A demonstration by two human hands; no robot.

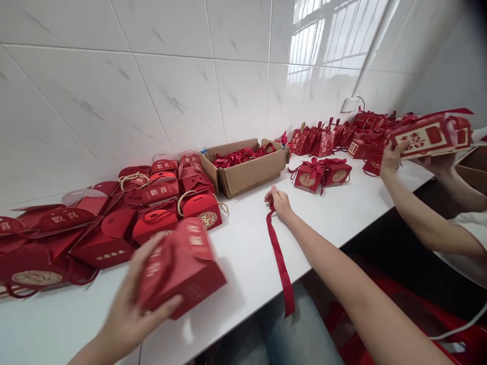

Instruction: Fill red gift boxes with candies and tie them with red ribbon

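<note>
My left hand (133,299) is closed around a red gift box (194,284) with pale lettering, held just over the white table and a little blurred. Farther right, my right hand (279,202) pinches the upper end of a dark red ribbon (279,253). That ribbon trails down across the table and hangs past its front edge. Beyond my right hand stands an open cardboard box (251,177) full of red ribbons (243,157). Two red boxes with bows (308,177) sit to the right of it.
Many red gift boxes (114,243) crowd the table's left side along the tiled wall. Small red bags (323,139) line the back right. At the right, a co-worker's hands (391,159) hold a red and cream box (422,139). The white table's front edge (243,317) runs diagonally.
</note>
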